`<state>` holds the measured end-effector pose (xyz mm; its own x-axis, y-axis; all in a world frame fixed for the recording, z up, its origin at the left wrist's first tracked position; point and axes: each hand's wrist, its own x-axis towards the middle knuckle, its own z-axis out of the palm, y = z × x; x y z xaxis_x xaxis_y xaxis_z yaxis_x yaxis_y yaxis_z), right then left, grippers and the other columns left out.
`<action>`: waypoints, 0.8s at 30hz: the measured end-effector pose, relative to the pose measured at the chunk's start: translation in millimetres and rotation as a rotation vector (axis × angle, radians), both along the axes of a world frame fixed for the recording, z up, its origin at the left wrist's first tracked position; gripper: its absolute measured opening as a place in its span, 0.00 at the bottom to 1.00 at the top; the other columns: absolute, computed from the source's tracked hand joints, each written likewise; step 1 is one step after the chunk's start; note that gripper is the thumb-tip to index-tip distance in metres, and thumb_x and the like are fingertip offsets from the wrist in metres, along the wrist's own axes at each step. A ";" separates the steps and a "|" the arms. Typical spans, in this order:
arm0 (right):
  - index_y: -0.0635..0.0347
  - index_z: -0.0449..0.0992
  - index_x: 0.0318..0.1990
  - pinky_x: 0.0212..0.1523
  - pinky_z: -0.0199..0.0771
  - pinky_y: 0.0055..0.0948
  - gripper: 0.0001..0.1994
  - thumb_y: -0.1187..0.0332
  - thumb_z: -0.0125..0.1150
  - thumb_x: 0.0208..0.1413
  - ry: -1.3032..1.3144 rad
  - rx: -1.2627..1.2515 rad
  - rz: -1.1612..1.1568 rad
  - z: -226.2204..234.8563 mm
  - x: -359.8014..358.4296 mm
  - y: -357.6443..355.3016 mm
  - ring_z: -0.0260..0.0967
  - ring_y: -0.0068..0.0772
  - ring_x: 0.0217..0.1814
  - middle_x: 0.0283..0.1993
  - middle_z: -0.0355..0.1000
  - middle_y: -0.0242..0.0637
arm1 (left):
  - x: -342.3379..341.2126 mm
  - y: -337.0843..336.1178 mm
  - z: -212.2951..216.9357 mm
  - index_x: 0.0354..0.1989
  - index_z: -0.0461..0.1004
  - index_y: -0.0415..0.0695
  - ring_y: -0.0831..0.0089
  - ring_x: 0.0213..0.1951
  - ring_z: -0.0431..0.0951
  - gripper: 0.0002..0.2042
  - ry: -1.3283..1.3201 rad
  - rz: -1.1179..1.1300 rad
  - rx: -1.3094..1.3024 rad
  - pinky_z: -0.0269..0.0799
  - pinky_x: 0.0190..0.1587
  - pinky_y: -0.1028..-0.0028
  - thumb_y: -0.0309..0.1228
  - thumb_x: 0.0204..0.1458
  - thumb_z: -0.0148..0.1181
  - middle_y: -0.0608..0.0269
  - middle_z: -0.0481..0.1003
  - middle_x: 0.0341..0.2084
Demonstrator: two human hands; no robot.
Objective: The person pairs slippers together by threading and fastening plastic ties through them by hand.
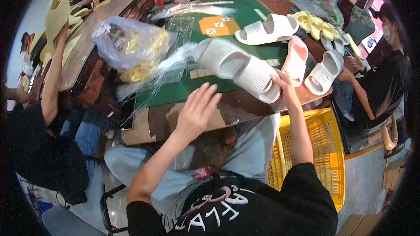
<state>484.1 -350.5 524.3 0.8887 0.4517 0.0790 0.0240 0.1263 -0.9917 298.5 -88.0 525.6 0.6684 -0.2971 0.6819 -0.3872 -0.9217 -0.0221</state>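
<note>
A pair of light grey slide sandals (253,73) is lifted over the near part of the green-topped table (153,97), the two lying one behind the other. My right hand (286,88) grips them at the right end, with fingers on the nearer slide. My left hand (196,111) is at the table's front edge, fingers stretched out and holding nothing, below the slides. Just beyond its fingertips lies a bundle of thin clear plastic strands (177,63). Right of the held pair are a pink slide (296,61) and another whitish slide (324,72).
A clear bag of yellow pieces (131,48) stands at the left. White slides (267,29) and yellow slides (317,25) lie farther back. A yellow plastic crate (321,148) is below, by my right side. People sit close on both sides.
</note>
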 end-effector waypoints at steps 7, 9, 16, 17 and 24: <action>0.68 0.68 0.51 0.51 0.63 0.23 0.17 0.69 0.52 0.55 -0.195 -0.209 0.325 8.1 -1.7 38.2 0.65 0.26 0.48 0.45 0.70 0.35 | -8.9 2.4 12.8 0.30 0.71 0.41 0.64 0.45 0.69 0.13 0.368 -0.155 0.344 0.50 0.61 0.56 0.38 0.42 0.59 0.62 0.70 0.31; 0.68 0.69 0.50 0.50 0.64 0.22 0.16 0.69 0.50 0.56 -0.193 -0.265 0.318 -0.1 4.7 42.0 0.65 0.24 0.47 0.45 0.70 0.35 | -16.6 8.8 12.5 0.24 0.69 0.40 0.64 0.36 0.70 0.11 0.373 -0.204 0.401 0.53 0.60 0.58 0.34 0.39 0.61 0.61 0.69 0.24; 0.67 0.74 0.43 0.38 0.66 0.20 0.15 0.67 0.44 0.59 -0.171 -0.112 -0.277 -42.1 55.1 -11.8 0.65 0.20 0.33 0.32 0.71 0.31 | -78.3 2.4 10.2 0.24 0.73 0.40 0.58 0.25 0.75 0.14 0.468 0.266 -0.243 0.70 0.27 0.65 0.40 0.41 0.64 0.57 0.73 0.19; 0.67 0.74 0.42 0.37 0.66 0.20 0.14 0.67 0.44 0.59 -0.149 -0.173 -0.267 -49.6 63.2 -14.1 0.65 0.19 0.32 0.32 0.71 0.30 | -76.7 4.9 8.9 0.24 0.73 0.39 0.56 0.25 0.75 0.15 0.477 0.397 -0.342 0.70 0.27 0.64 0.41 0.42 0.63 0.55 0.74 0.20; 0.66 0.74 0.44 0.41 0.68 0.26 0.18 0.59 0.48 0.58 -0.313 -0.399 0.121 -65.8 25.2 78.2 0.69 0.24 0.37 0.35 0.75 0.40 | -34.8 3.1 -34.4 0.55 0.60 0.36 0.51 0.48 0.70 0.26 0.670 -0.010 -0.886 0.66 0.47 0.67 0.31 0.47 0.59 0.42 0.70 0.45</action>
